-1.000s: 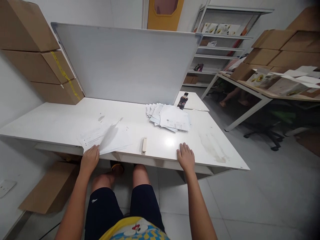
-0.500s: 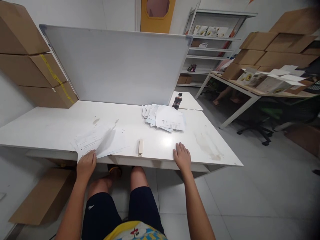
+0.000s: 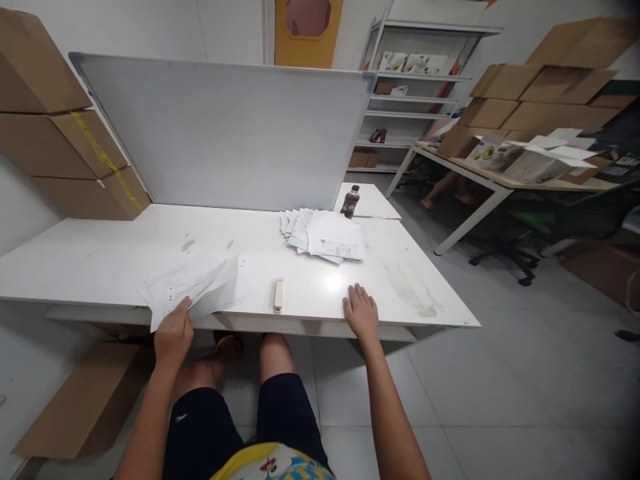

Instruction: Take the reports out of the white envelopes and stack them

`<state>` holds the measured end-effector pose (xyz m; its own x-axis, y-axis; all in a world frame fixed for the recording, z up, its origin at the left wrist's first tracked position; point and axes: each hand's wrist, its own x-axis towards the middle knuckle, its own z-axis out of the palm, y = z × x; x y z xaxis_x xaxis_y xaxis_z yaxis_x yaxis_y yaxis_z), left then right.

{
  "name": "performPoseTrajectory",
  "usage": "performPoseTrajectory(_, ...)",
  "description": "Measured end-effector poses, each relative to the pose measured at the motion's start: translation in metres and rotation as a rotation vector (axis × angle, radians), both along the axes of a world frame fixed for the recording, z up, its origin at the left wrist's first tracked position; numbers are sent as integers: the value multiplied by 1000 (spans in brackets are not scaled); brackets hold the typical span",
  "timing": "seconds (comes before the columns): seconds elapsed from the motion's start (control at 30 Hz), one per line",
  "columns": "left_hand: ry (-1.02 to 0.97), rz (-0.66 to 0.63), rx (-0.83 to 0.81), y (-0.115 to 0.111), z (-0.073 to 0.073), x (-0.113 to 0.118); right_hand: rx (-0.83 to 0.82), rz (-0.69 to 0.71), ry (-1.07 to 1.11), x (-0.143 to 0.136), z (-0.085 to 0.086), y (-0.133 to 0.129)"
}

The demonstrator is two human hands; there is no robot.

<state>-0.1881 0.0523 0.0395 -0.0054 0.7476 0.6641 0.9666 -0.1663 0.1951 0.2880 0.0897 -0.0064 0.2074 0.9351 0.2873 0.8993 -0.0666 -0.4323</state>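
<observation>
At the table's front edge, my left hand [image 3: 174, 332] is closed on the near edge of some printed paper sheets [image 3: 200, 288]; one sheet curls upward and others lie beneath it. My right hand [image 3: 361, 312] rests flat on the white table [image 3: 320, 293] with its fingers stretched out, holding nothing. Between the hands lies a cream-coloured stapler [image 3: 279, 295], touched by neither. Farther back, a fanned stack of papers [image 3: 336, 237] sits right of the middle.
A whiteboard [image 3: 225, 133] stands along the table's back. Cardboard boxes [image 3: 95, 160] are piled at left. A dark drink bottle [image 3: 351, 201] stands behind the papers. Another table [image 3: 463, 170] at right carries boxes; a person's legs show beneath it.
The lifted sheet in my left hand has swung over, opening and flattening toward the right. My right hand stays on the table. The view has shifted slightly.
</observation>
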Motion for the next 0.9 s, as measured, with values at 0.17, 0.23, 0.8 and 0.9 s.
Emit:
performPoseTrajectory(0.17, -55, -127, 39, -24, 7, 36, 172, 109, 590, -38, 16, -42)
performPoseTrajectory(0.23, -35, -214, 41, -37, 4, 50, 31, 240, 912, -70, 19, -69)
performPoseTrajectory(0.8, 331, -601, 60, -88, -11, 103, -351, 256, 1788, -128, 22, -119)
performPoseTrajectory(0.9, 328, -615, 59, -91, -18, 106, -333, 218, 1759, -126, 17, -122)
